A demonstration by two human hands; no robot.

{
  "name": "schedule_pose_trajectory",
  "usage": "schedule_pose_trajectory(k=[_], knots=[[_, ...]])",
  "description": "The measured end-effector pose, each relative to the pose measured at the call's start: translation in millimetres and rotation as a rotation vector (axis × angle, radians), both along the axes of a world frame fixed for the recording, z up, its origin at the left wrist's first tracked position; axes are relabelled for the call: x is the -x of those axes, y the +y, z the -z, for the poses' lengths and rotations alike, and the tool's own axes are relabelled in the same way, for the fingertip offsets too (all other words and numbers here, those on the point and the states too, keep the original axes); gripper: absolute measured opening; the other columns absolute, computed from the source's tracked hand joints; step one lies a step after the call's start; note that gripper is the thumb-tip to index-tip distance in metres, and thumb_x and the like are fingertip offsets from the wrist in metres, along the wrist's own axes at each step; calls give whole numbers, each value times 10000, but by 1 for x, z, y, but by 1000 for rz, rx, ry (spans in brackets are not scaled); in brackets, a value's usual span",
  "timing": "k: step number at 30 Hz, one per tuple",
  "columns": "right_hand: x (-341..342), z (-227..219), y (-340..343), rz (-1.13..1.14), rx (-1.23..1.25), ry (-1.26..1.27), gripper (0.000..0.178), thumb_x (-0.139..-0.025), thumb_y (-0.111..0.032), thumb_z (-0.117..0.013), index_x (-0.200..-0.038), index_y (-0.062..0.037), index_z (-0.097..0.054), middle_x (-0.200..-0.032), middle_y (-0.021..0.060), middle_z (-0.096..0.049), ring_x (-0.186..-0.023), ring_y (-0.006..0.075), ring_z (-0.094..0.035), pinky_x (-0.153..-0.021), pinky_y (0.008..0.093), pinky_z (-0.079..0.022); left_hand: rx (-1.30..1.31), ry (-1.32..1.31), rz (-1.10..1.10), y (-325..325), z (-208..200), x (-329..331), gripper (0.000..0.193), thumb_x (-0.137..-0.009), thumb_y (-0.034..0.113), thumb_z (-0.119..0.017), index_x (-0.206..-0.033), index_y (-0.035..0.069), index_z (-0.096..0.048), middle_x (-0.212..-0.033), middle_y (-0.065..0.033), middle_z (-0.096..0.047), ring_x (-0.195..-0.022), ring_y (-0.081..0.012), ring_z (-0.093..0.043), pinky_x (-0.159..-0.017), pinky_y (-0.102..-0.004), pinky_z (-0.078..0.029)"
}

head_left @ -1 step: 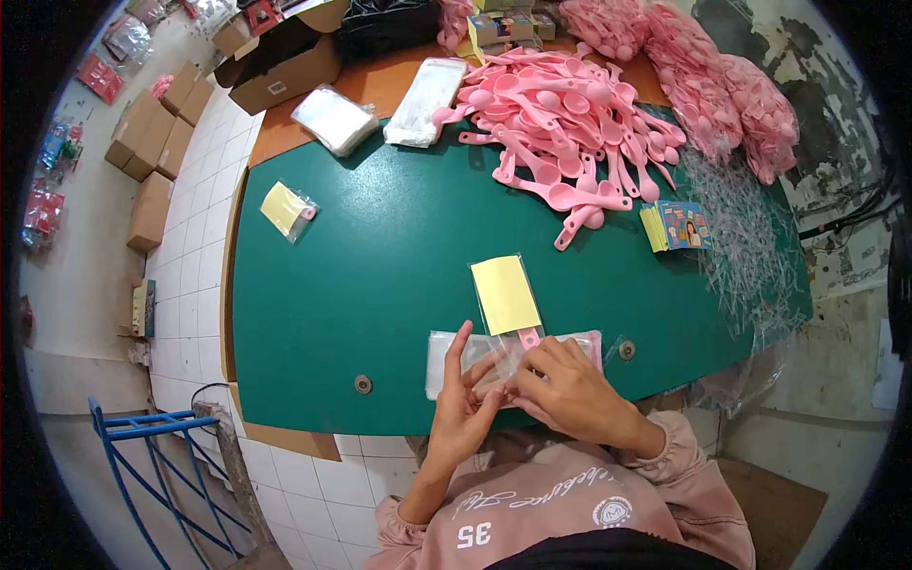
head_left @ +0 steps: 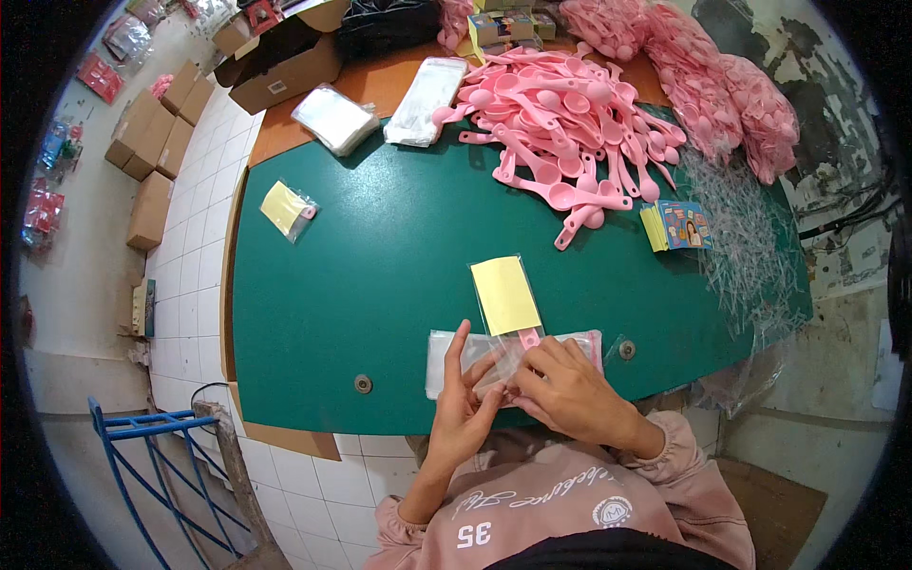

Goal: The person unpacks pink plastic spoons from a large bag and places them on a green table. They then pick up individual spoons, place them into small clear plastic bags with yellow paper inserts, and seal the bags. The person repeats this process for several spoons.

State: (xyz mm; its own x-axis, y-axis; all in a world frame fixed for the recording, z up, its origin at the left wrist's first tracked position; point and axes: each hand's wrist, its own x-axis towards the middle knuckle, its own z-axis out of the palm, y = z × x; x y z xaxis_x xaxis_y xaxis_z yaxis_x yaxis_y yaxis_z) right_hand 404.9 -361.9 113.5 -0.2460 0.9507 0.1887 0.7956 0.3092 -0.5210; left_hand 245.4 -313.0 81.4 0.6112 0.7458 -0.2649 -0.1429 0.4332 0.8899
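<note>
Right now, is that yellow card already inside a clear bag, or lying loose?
Inside: the yellow card lies flat in a clear bag whose glossy edges show beyond it. Whether the bag is sealed, I cannot tell.

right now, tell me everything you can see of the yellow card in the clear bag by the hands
The yellow card is a plain pale-yellow rectangle, apparently paper, inside a clear plastic sleeve. It lies flat on the green table, long side pointing away from the person, slightly tilted. A pink handle end shows at its near edge. The right hand touches that near end; the left hand rests on clear bags beside it.
</note>
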Motion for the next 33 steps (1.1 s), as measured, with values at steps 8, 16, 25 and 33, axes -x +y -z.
schedule_pose_trajectory(k=[8, 16, 25, 33], knots=[[3, 4, -2, -73, -29, -174, 189, -693, -166, -659, -793, -47, -550, -817, 70, -481, -848, 251, -477, -696, 355, -363, -147, 114, -34, 1, 10, -4, 637, -825, -54, -517, -1368, 70, -208, -1263, -221, -414, -1085, -193, -502, -691, -211, -524], [-54, -20, -1, -383, 269, 445, 180, -766, -191, -628, -797, -40, -535, -789, 59, -495, -818, 222, -492, -737, 350, -385, -8, 123, -79, 4, -2, -7, 502, -825, -49, -532, -1291, 35, -367, -1113, -192, -546, -924, -162, -593, -778, -238, -512], [-235, -9, -79, 1154, 55, -904, 208, -733, -39, -557, -930, 14, -519, -933, 160, -518, -826, 318, -516, -752, 379, -423, 21, 135, -32, 7, -6, -5, 231, -869, 56, -514, -1077, -25, -571, -1021, -99, -612, -885, -123, -593, -762, -243, -514], [-24, 10, 3, 148, -5, 156, 310, -677, -96, -682, -955, -86, -545, -930, 111, -454, -844, 268, -507, -717, 351, -438, 69, 162, -35, 8, -19, 3, 247, -870, 16, -500, -1108, -35, -548, -1075, -100, -585, -939, -159, -593, -748, -252, -530]])
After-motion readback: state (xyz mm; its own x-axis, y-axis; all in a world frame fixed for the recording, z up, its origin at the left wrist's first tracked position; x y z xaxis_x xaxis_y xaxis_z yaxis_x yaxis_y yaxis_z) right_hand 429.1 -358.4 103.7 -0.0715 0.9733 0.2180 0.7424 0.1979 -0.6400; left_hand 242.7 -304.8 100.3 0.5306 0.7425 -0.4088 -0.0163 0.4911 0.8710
